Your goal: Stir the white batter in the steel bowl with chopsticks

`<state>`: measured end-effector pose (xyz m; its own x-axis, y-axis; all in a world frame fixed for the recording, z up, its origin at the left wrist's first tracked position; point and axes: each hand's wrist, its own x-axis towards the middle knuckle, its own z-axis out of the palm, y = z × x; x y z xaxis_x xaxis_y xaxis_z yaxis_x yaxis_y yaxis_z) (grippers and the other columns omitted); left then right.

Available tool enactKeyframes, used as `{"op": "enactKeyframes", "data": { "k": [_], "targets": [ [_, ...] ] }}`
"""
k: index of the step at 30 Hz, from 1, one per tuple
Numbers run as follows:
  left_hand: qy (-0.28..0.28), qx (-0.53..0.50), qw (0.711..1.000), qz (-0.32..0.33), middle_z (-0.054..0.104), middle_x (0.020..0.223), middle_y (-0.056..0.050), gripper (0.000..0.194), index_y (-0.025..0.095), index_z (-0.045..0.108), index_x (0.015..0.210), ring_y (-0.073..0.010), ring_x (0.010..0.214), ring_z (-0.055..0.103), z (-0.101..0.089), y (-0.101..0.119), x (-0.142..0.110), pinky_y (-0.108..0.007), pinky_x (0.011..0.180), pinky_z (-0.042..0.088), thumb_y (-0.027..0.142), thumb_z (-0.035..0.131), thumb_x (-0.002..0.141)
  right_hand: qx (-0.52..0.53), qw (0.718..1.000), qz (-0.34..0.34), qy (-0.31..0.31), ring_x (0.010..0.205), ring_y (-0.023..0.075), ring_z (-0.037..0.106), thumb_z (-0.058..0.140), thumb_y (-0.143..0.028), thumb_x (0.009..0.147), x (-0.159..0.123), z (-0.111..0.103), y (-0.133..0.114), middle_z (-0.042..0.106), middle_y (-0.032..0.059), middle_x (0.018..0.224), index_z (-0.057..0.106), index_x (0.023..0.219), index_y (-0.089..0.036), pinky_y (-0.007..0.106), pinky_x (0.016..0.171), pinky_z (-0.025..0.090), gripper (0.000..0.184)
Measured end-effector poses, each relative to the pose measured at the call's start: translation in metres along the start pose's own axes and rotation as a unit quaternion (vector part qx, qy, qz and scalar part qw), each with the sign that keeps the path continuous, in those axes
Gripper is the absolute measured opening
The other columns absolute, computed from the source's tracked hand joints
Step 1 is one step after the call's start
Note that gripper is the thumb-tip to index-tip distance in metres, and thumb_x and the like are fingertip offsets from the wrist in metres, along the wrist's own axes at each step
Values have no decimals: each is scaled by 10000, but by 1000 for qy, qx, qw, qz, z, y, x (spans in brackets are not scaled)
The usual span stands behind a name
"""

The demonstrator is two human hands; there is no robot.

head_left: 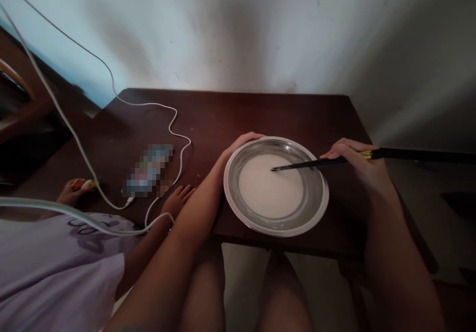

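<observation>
A round metal bowl (pixel 320 208) stands near the front edge of the dark brown table, holding a smooth, whitish liquid (pixel 267 193). Around the far left side of its rim curls my left hand (pixel 243 142), its fingers partly hidden behind the bowl. My right hand (pixel 355 156) is closed round a pair of black chopsticks (pixel 301 165) with yellow markings. They reach leftward over the bowl's right rim, and their tips touch the liquid near its middle. The other ends stick out to the right, behind the hand.
Left of the bowl, a phone (pixel 148 171) with a blurred screen lies plugged into a white cable (pixel 70 129). Beside me another person's hand (pixel 178 200) rests on the table (pixel 238 109); their other hand holds a small red-and-yellow object (pixel 82 185). A wall (pixel 230 34) stands behind.
</observation>
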<state>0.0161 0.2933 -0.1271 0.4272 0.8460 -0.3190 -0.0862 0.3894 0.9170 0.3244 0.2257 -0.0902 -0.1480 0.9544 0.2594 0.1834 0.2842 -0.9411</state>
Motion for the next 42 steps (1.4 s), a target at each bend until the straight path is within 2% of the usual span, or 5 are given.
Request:
{"op": "enactKeyframes", "data": {
  "k": [17,22,27,32,42],
  "targets": [
    [-14,0,1000,2,851,920,-36,327,296,832,800,-326,1214,685,0,2,0,-413,1132,431,314,513,871,1,996,0,-88,794,228,715,764,-423,916,0,3,-2,781,14,776,818,690,-305,368,775,541,261],
    [-19,-17,1000,-5,853,932,-47,322,295,851,902,-349,1229,683,0,1,-1,-438,1119,442,326,533,858,16,1000,3,18,737,226,684,745,-403,935,0,4,-2,755,7,694,787,634,-315,370,741,521,316],
    [-6,-12,1000,0,853,926,-40,371,318,858,1023,-350,1227,693,0,3,-3,-451,1123,447,319,527,854,5,996,-3,-86,775,242,686,744,-432,926,-1,7,0,778,22,758,812,673,-324,391,759,535,284],
    [-23,2,1000,19,852,919,-36,340,310,857,927,-336,1135,718,-1,1,-4,-443,1107,467,346,526,857,18,1000,3,12,756,258,643,710,-378,937,-2,9,0,736,55,704,778,620,-304,434,759,499,332],
    [-32,6,998,46,836,913,-17,242,351,830,802,-301,1122,716,-2,-1,-8,-424,1153,442,439,607,840,16,999,-29,20,760,278,604,703,-380,931,1,14,7,747,64,690,796,618,-326,476,783,473,331]
  ]
}}
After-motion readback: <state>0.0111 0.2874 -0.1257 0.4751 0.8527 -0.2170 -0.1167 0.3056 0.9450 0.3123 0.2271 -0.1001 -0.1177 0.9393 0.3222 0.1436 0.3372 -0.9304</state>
